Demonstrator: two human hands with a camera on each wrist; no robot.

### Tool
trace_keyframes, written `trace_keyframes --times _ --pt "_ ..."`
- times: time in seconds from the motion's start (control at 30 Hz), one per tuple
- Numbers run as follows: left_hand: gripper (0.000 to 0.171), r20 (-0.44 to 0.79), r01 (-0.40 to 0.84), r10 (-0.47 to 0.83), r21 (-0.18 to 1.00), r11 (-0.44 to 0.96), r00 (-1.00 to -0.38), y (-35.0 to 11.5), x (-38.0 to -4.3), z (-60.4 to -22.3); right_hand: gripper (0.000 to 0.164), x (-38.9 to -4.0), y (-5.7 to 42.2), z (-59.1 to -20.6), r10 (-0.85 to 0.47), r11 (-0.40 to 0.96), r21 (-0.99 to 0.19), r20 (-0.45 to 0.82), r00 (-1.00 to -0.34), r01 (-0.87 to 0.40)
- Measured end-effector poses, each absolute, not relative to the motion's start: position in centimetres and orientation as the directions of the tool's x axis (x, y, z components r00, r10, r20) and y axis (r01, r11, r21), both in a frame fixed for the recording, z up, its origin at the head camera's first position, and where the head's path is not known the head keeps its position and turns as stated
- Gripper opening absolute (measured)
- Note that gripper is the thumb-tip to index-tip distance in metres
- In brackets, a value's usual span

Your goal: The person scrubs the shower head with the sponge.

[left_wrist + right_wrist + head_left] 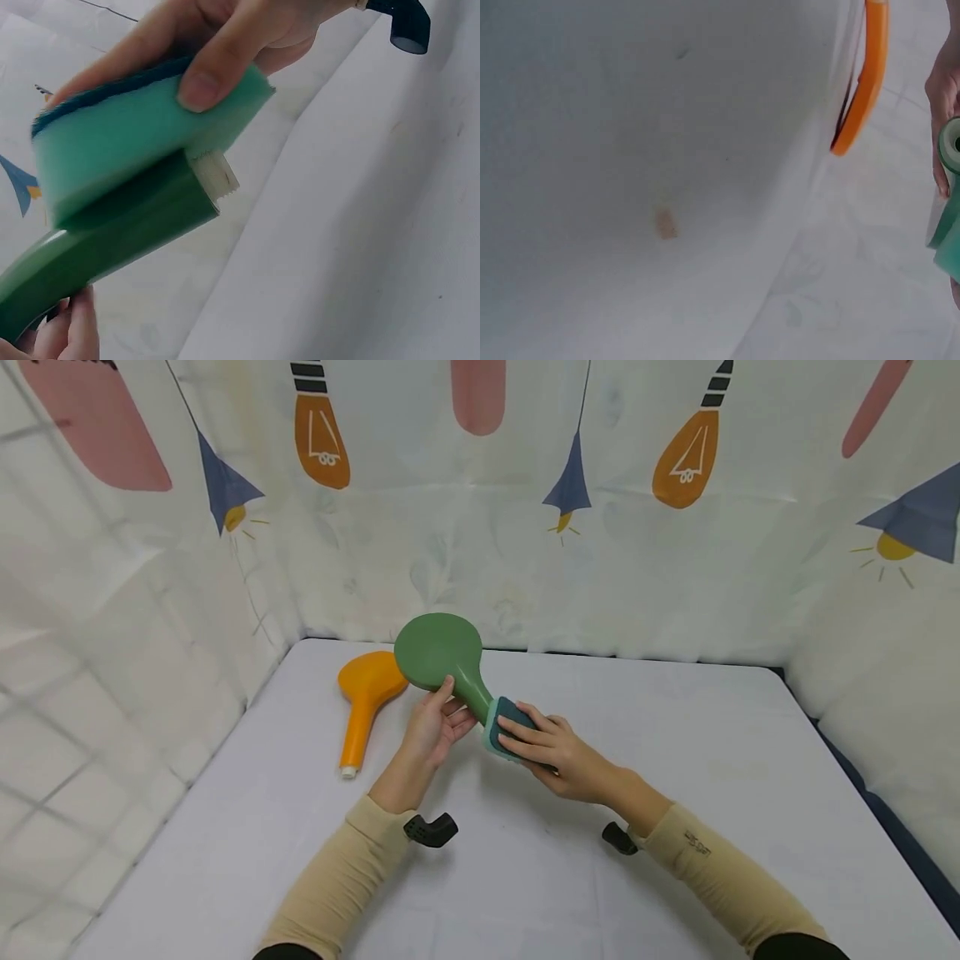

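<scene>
A green shower head (pixel 438 652) with a round face and a tapering handle is held up over the table. My left hand (pixel 435 727) grips its handle just below the round face. My right hand (pixel 551 752) pinches a teal sponge (pixel 504 733) with a dark blue scrub side and presses it round the lower end of the handle. In the left wrist view the sponge (pixel 142 135) folds over the green handle (pixel 112 240), whose white threaded end (pixel 217 174) sticks out. A finger presses the sponge's edge there.
An orange shower head (pixel 365 693) lies on the white table (pixel 675 793) left of my hands; its orange rim (pixel 870 82) shows in the right wrist view. Patterned cloth walls (pixel 675 543) enclose the table on three sides. A small tan stain (pixel 665 223) marks the cloth.
</scene>
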State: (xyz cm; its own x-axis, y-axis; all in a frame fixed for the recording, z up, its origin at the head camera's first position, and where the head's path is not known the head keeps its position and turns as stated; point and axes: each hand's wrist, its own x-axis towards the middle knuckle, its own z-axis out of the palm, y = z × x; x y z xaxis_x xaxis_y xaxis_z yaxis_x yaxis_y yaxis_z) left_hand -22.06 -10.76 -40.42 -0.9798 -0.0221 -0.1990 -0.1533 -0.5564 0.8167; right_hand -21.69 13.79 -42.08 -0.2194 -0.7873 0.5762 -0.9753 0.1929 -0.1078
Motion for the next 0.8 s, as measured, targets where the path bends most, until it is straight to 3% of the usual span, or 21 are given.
trace_keyframes --times 0.23,0.53,0.8 --pt "0.040 -0.195 -0.157 -0.005 0.801 -0.578 -0.981 -11.1 -22.0 -40.5 0.056 -21.4 15.0 -42.8 -0.816 0.184 -0.042 0.550 -0.177 -0.982" --pt "0.054 -0.202 -0.164 -0.022 0.849 -0.502 -0.979 -11.0 -21.9 -40.7 0.039 -21.2 16.0 -43.1 -0.838 0.213 0.018 0.517 -0.173 -0.977" --pt "0.056 -0.227 -0.222 0.037 0.888 -0.403 -0.973 -11.6 -22.5 -40.4 0.060 -21.3 17.7 -43.3 -0.784 0.275 -0.063 0.562 -0.262 -0.959"
